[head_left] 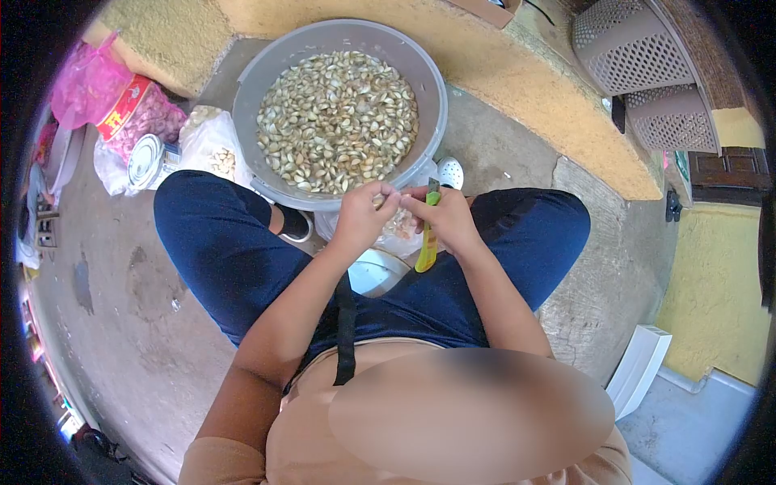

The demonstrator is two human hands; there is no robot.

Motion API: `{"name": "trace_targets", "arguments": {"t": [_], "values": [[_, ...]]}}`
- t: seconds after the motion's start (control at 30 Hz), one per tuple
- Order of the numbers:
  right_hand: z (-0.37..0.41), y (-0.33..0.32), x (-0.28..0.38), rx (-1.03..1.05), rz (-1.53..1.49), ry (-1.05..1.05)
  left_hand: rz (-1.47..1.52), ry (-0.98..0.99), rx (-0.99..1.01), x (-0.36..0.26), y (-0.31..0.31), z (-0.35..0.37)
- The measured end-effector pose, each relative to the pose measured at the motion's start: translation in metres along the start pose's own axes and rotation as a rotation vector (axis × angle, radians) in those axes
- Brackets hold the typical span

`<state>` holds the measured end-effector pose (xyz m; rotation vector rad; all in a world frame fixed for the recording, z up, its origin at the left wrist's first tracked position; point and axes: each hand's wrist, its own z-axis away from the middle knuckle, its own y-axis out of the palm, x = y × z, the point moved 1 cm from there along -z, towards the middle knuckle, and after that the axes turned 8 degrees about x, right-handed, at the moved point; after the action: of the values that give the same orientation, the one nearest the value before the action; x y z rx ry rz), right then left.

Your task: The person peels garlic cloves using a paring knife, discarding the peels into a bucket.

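Garlic cloves (338, 121) lie in a basin (246, 89) on the floor (129, 323); a jar (144, 117) and can (145, 162) lie left, baskets (647, 73) far right.

Forearms angled inward; left hand (361, 217), right hand (447, 217) curled in tight pinch grip, nearly touching.

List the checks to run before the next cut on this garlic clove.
1. Knife gripped in right hand: ok.
2. Garlic clove pinched in left hand: ok, though fingers mostly hide it.
3. Blade edge turned away from the fingertips: cannot tell.
4. Grey basin of cloves just ahead of both hands: ok.
5. White container below the hands, between the legs: ok.
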<state>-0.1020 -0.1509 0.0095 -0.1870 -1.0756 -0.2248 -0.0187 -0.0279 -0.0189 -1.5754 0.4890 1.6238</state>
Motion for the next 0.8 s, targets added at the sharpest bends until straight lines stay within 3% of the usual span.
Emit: {"name": "trace_targets", "arguments": {"t": [0.17, 0.27, 0.63, 0.77, 0.8], "values": [[-0.002, -0.005, 0.003, 0.024, -0.212, 0.024, 0.345, -0.231, 0.062, -0.006, -0.005, 0.001], [-0.002, -0.008, 0.004, -0.007, -0.349, 0.014, 0.478, -0.224, 0.016, 0.006, -0.004, -0.002], [-0.002, -0.018, 0.009, -0.056, -0.277, -0.012, 0.18, -0.235, 0.199, 0.018, 0.007, -0.007], [-0.004, -0.019, 0.009, -0.095, -0.189, -0.034, 0.12, -0.322, 0.242, 0.032, 0.011, -0.015], [-0.004, -0.018, 0.01, -0.097, -0.173, -0.029, 0.256, -0.394, 0.244, 0.042, 0.013, -0.019]]}}
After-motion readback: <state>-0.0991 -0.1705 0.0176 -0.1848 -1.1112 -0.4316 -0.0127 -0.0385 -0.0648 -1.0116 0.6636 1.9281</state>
